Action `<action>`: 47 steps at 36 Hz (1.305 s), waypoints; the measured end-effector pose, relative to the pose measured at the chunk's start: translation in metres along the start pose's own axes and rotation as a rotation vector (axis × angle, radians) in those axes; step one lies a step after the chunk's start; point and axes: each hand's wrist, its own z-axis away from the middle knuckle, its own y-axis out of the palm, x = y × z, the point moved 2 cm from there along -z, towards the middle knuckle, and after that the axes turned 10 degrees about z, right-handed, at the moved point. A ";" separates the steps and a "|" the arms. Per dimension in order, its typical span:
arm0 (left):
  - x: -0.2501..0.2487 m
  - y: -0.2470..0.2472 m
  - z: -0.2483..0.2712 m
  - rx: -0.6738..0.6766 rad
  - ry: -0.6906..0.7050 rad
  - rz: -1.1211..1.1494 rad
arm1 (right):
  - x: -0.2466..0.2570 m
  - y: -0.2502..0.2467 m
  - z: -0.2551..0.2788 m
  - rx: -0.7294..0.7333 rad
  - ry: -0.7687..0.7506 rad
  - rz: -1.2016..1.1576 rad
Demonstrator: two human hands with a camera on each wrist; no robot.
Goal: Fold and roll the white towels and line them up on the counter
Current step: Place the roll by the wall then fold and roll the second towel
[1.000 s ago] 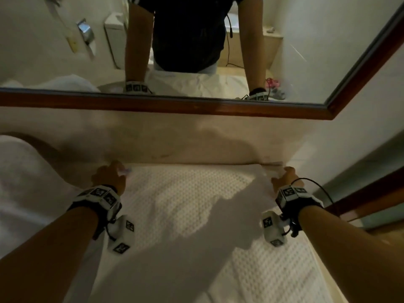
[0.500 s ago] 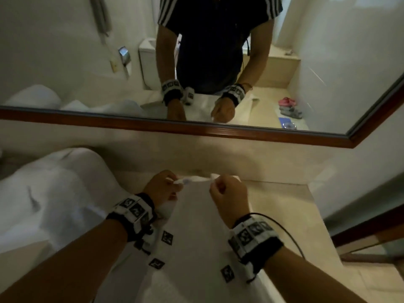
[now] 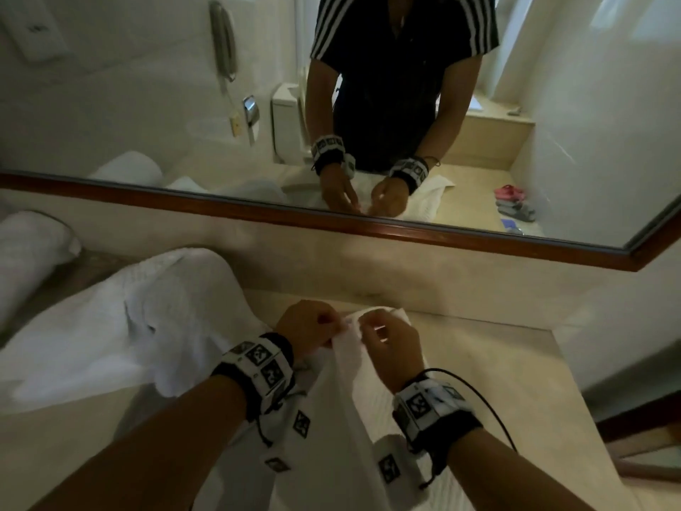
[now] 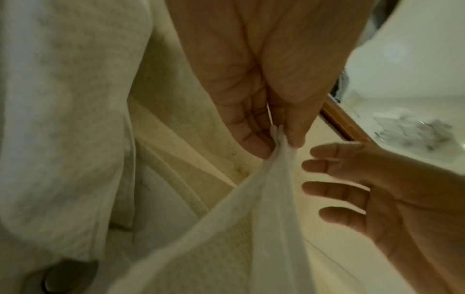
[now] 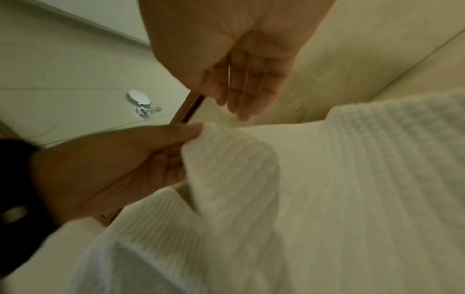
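A white waffle-weave towel hangs folded lengthwise over the beige counter. My left hand pinches its two gathered top corners between thumb and fingers; the left wrist view shows this pinch, the left hand on the towel. My right hand hovers just beside the corners. Its fingers are straight and spread and hold nothing. In the right wrist view the right hand is off the towel, and the left hand grips the corner.
A loose heap of white towel lies on the counter to the left. Further left sits a rolled towel. A wood-framed mirror runs along the back wall. Bare counter lies to the right.
The hands, wide apart on the flat towel's far corners, lifted and brought the corners together. Since then the right hand has let go, so the left now holds both.
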 end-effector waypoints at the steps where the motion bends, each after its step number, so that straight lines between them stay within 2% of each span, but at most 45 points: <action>1: -0.005 -0.001 0.006 0.030 0.025 -0.039 | -0.002 -0.007 -0.001 0.004 -0.019 0.022; 3: -0.016 -0.005 0.018 0.091 0.089 -0.080 | -0.006 -0.015 -0.008 0.157 -0.108 0.210; 5: -0.030 -0.010 0.034 0.126 0.149 -0.090 | -0.004 -0.021 -0.011 0.351 -0.144 0.519; 7: -0.045 -0.019 0.050 0.142 0.222 -0.096 | -0.003 -0.027 -0.010 0.486 -0.173 0.745; 10: -0.065 -0.038 0.076 0.154 0.309 -0.102 | 0.005 -0.040 -0.004 0.552 -0.216 0.947; 13: -0.080 -0.067 0.101 0.144 0.338 -0.100 | 0.018 -0.077 0.003 0.525 -0.149 1.044; 16: -0.090 -0.098 0.123 0.084 0.350 -0.094 | 0.037 -0.123 0.016 0.476 -0.068 1.009; 23: -0.110 -0.133 0.163 0.026 0.351 -0.090 | 0.069 -0.214 0.079 0.406 0.057 0.688; 28: -0.140 -0.123 0.203 -0.016 0.453 -0.119 | 0.098 -0.261 0.133 0.372 0.052 0.586; 37: -0.164 -0.085 0.315 -0.082 0.501 -0.126 | 0.116 -0.319 0.247 0.230 -0.012 0.423; 43: -0.179 -0.048 0.402 -0.102 0.497 -0.079 | 0.102 -0.336 0.334 0.208 -0.082 0.347; 47: -0.193 -0.039 0.447 -0.065 0.441 0.030 | 0.101 -0.350 0.375 0.183 -0.116 0.306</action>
